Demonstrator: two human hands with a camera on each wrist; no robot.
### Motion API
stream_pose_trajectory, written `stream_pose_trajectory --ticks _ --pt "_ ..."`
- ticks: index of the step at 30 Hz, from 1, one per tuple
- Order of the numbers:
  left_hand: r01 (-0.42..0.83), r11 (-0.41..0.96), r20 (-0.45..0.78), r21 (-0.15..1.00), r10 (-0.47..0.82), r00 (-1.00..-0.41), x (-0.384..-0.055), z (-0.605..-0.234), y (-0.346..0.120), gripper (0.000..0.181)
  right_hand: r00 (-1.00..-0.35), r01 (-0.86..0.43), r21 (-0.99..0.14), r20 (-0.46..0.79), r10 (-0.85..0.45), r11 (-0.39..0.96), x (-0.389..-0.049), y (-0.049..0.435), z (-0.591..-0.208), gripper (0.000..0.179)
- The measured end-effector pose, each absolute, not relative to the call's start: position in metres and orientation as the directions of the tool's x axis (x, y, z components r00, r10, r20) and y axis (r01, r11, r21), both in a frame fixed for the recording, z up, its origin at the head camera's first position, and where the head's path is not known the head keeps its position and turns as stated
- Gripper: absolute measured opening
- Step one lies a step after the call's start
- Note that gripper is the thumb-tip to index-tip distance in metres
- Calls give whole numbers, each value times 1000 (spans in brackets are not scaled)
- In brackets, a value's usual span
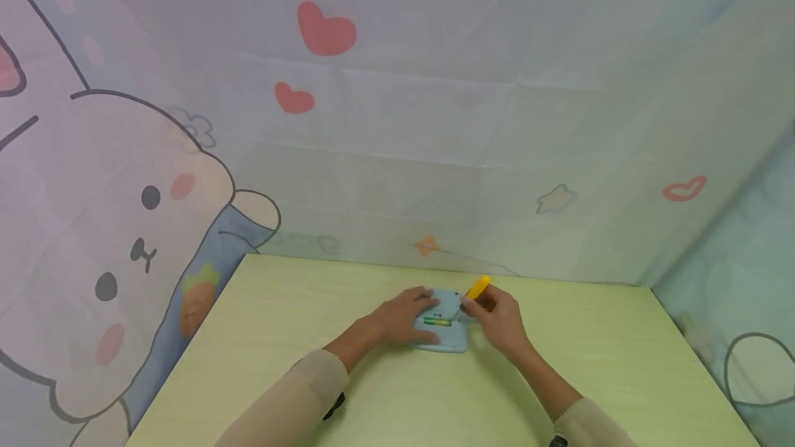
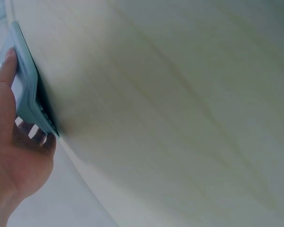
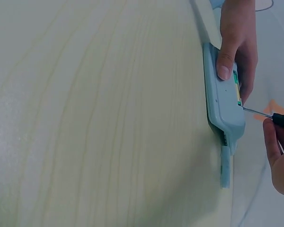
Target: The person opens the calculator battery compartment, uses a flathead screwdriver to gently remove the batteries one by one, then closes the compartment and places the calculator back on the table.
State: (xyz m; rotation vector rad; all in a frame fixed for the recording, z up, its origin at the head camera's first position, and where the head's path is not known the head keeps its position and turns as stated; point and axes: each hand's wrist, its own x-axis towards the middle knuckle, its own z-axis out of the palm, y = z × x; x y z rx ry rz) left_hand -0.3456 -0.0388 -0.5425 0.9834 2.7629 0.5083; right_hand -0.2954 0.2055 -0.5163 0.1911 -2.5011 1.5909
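Observation:
A light-blue plastic device (image 1: 456, 343) rests on the table with its battery compartment uncovered. Inside the compartment sits a green and yellow battery (image 1: 437, 322). My left hand (image 1: 400, 317) holds the device from its left side; in the left wrist view the thumb (image 2: 9, 66) lies on its upper face and the other fingers bend at its edge. My right hand (image 1: 503, 323) grips a screwdriver (image 1: 479, 287) with a yellow handle and a black collar. In the right wrist view the thin metal shaft reaches the end of the battery compartment.
The pale wood-grain table (image 1: 273, 364) ends at the back against a printed cloth (image 1: 435, 123). A narrow light-blue piece (image 3: 225, 168) sticks out from the device's near end in the right wrist view.

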Motion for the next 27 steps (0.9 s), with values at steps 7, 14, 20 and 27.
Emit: stream_pose_trajectory --ticks 7,14,20,27 --pt "577 721 -42 383 638 -769 -345 -541 -38 84 -984 -168 -926 177 -5 338 -296 209 -521 24" --pt "582 724 -38 370 637 -770 -346 -543 -38 85 -987 -158 -951 161 -7 267 -296 213 -524 29" --pt "572 727 -42 379 631 -774 -344 -539 -38 83 -992 -123 -978 123 -11 170 -299 214 -525 30" --pt "567 729 -46 385 628 -777 -343 -538 -38 83 -989 -144 -964 149 4 223 -298 211 -522 27"
